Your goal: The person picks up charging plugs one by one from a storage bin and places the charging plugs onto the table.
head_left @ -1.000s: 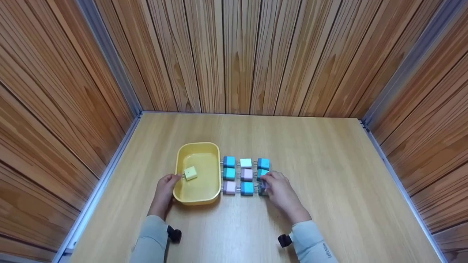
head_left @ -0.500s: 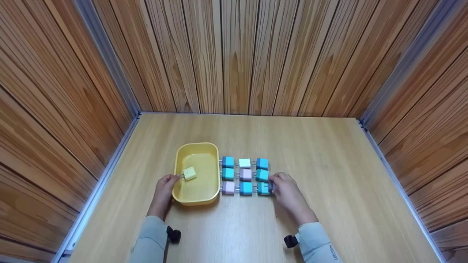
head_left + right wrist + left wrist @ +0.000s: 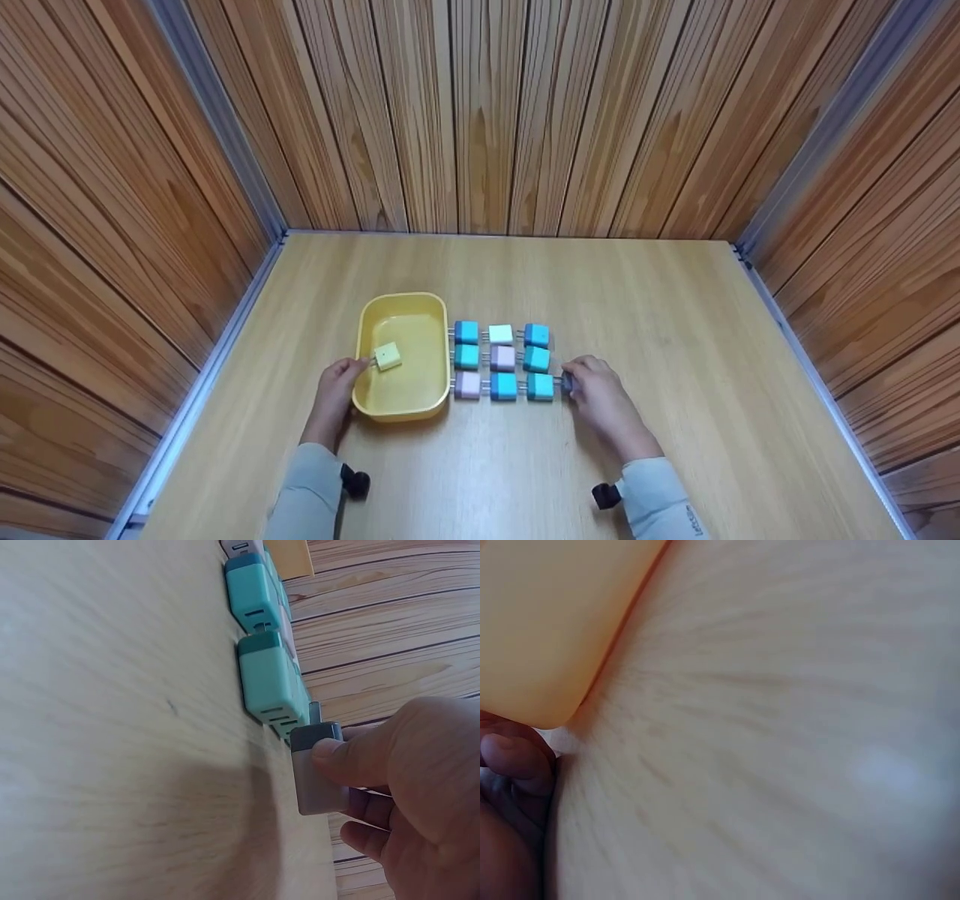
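Observation:
Beside the yellow plastic tray (image 3: 401,409), my left hand (image 3: 334,394) grips its left rim. A pale yellow plug adapter (image 3: 388,356) lies inside the tray, prongs toward that hand. To the right, my right hand (image 3: 604,401) pinches a greyish plug adapter (image 3: 319,780) between thumb and fingers. Its prongs point toward the near end of the right column, at a teal adapter (image 3: 540,387). In the left wrist view, curled fingers (image 3: 521,761) show beside the tray's edge; part of the hand is cut off.
Several more adapters stand in a grid right of the tray, among them a white one (image 3: 500,334), a lilac one (image 3: 502,358) and a blue one (image 3: 504,386). Wood-patterned walls (image 3: 480,120) enclose the tabletop (image 3: 675,315) at the back and sides.
My right hand has moved right, away from the right column, with the greyish adapter in its fingers. The teal adapter it covered now shows fully. My left hand stays at the tray.

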